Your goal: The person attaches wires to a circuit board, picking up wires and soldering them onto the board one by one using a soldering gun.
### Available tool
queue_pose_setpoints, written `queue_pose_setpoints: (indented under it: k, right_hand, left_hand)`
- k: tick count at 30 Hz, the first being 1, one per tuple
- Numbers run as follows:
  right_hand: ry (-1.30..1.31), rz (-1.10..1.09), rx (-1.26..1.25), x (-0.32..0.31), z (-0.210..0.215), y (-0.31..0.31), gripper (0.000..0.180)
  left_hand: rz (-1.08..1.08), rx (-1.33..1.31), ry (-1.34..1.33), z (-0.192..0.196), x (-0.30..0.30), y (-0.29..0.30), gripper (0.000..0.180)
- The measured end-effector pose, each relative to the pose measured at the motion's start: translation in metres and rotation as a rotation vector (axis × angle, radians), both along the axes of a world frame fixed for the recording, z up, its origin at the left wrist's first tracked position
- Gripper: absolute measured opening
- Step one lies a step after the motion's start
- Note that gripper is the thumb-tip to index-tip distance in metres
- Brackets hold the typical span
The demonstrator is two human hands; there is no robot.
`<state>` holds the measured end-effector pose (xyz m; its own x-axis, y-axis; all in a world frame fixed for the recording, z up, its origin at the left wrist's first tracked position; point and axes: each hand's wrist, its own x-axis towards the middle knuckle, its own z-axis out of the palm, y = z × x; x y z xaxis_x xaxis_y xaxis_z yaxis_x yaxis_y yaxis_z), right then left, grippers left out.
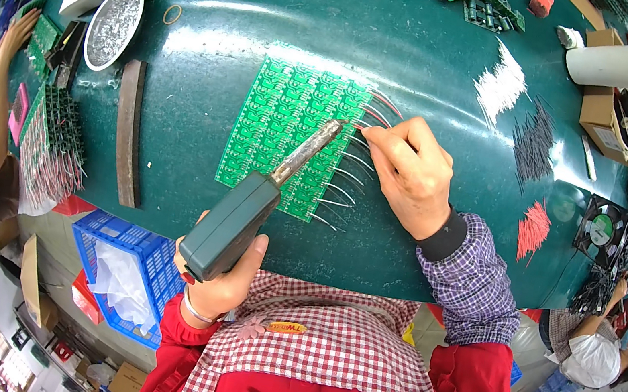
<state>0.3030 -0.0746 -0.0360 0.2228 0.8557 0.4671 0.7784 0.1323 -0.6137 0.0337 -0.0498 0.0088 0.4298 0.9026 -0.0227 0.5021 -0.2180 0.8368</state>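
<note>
A green circuit board panel [272,121] lies on the dark green table, with several red, white and dark wires [351,176] sticking out along its right edge. My left hand [231,285] is wrapped round the dark green handle of a soldering gun [233,220], whose metal tip crosses the panel and reaches its right edge. Beside that tip, my right hand [414,174] pinches a thin wire between thumb and fingertips at the board's edge. The exact contact between tip, wire and board is too small to make out.
To the right lie piles of white wires [501,84], black wires [533,139] and red wires [534,230], with a small fan [603,229] beyond. Leftward are a metal strip [129,132], a round dish [113,28] and stacked boards [54,145]. Co-workers sit at both sides.
</note>
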Motion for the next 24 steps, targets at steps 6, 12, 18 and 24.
queue_pose_setpoints:
  k: [6,12,18,24]
  right_hand:
    - [0.000,-0.003,0.003,0.000,0.000,-0.001,0.020]
    - [0.010,-0.017,0.030,-0.003,-0.003,0.000,0.020]
    - [-0.059,-0.011,0.098,-0.004,-0.001,-0.004,0.022]
    - [-0.042,0.021,0.073,-0.008,-0.003,-0.006,0.021]
  left_hand:
    - [0.073,-0.123,-0.059,0.003,0.001,-0.002,0.027]
    - [0.077,-0.129,-0.084,0.003,0.000,-0.004,0.027]
    - [0.121,-0.132,-0.083,0.004,-0.004,-0.008,0.029]
    - [0.102,-0.106,-0.061,0.003,-0.009,-0.012,0.027]
